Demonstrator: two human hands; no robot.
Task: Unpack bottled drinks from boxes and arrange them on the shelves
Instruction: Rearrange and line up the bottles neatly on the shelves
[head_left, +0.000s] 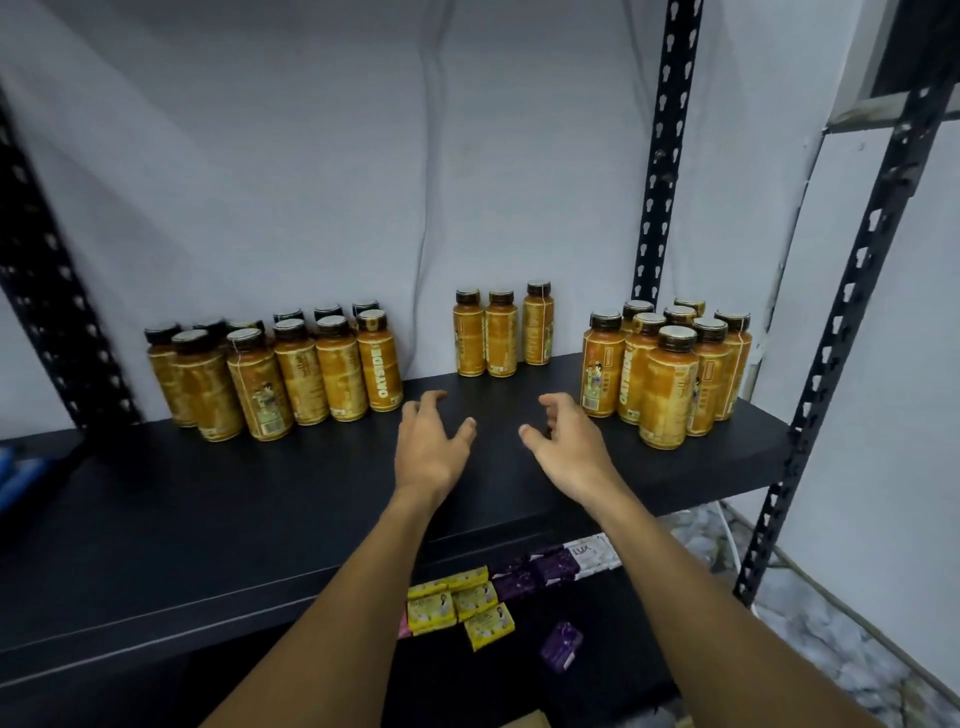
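Observation:
Orange bottled drinks with dark caps stand on a black shelf (208, 509). A cluster of several bottles (291, 369) is at the left, three bottles (501, 332) stand in a row at the back middle, and another cluster of several (667, 374) is at the right. My left hand (431, 447) and my right hand (563, 439) hover over the bare middle of the shelf, in front of the three bottles. Both hands hold nothing, their fingers loosely spread and slightly curled.
Black perforated uprights (662, 156) frame the shelf, with a white wall behind. On a lower shelf lie yellow packets (457, 605), purple soap packs (535, 571) and a white soap box (592, 556). A cardboard corner (527, 721) shows at the bottom edge.

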